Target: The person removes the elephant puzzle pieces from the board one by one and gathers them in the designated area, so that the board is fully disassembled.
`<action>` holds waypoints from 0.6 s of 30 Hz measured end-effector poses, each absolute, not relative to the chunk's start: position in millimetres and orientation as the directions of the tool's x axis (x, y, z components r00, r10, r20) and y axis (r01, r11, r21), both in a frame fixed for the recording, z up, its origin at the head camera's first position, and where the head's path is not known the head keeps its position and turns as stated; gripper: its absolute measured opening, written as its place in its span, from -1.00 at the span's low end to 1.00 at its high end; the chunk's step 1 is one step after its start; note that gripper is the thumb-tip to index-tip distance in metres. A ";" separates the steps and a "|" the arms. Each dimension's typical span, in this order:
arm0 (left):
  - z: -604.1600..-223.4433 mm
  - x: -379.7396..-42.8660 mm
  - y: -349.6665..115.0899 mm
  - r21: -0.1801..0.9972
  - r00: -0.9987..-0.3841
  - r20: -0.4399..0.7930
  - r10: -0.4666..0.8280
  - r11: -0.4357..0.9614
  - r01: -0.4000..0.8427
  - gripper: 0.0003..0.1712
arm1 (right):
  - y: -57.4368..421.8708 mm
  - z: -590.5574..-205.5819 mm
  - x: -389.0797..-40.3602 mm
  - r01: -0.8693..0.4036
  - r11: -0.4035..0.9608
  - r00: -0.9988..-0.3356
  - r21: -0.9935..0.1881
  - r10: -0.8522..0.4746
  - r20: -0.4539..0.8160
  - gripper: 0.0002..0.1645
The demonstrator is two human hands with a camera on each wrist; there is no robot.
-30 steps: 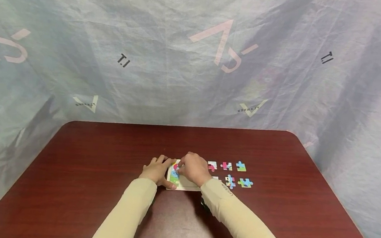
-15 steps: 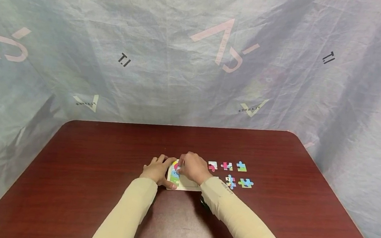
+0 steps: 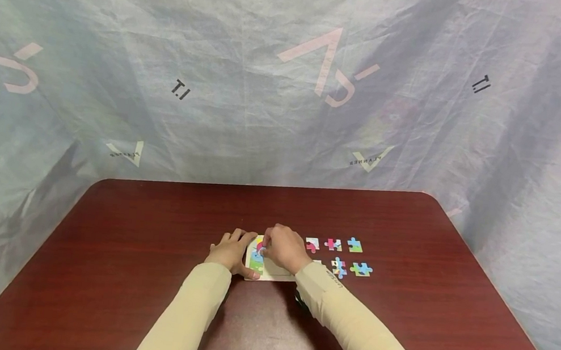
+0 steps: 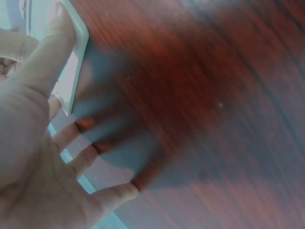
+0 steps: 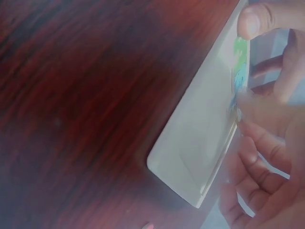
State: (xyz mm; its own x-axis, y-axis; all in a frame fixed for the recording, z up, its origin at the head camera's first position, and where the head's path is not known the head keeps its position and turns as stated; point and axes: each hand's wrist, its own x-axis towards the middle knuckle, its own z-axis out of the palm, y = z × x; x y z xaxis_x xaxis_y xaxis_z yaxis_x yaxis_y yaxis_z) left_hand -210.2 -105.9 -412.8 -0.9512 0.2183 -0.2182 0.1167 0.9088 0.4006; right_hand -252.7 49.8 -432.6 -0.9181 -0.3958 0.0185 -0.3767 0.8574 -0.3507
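Observation:
A pale puzzle board (image 3: 277, 278) lies flat on the table. Colourful pieces fill its left part; bare board (image 5: 190, 138) shows on the right in the right wrist view. My left hand (image 3: 228, 252) is spread at the board's left end, thumb on the near corner and fingers fanned out past the edge. Over the board, my right hand (image 3: 285, 248) has curled fingers and pinches a small puzzle piece (image 5: 235, 101) beside the placed ones. Blur and the fingers hide most of this piece. In the left wrist view, the thumb overlaps the board's rim (image 4: 80, 52).
Right of the board, several loose puzzle pieces lie in two rows, among them a pink-and-white piece (image 3: 333, 244), a blue-green piece (image 3: 355, 245) and another blue-green piece (image 3: 362, 269). The dark red table (image 3: 398, 324) meets a grey cloth backdrop (image 3: 246, 108).
Both hands stay at the board in nearly the same places. The right fingertips shift only slightly over the placed pieces. The loose pieces stay where they were.

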 end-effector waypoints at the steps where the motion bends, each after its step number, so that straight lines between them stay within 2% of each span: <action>1: -412.6 -210.1 -105.8 0.399 -0.951 -0.220 0.216 0.910 0.115 0.09 | 49.9 -432.6 -252.4 -0.383 0.857 -0.917 -0.344 -0.398 0.028 -0.80; 8: -411.5 -209.9 -104.8 0.393 -0.952 -0.225 0.207 0.913 0.106 0.09 | 51.9 -431.6 -251.3 -0.399 0.853 -0.915 -0.337 -0.396 0.081 -0.82; 18: -410.6 -208.2 -105.5 0.398 -0.952 -0.230 0.203 0.912 0.099 0.09 | 66.5 -431.2 -252.6 -0.421 0.775 -0.896 -0.470 -0.437 0.082 -0.89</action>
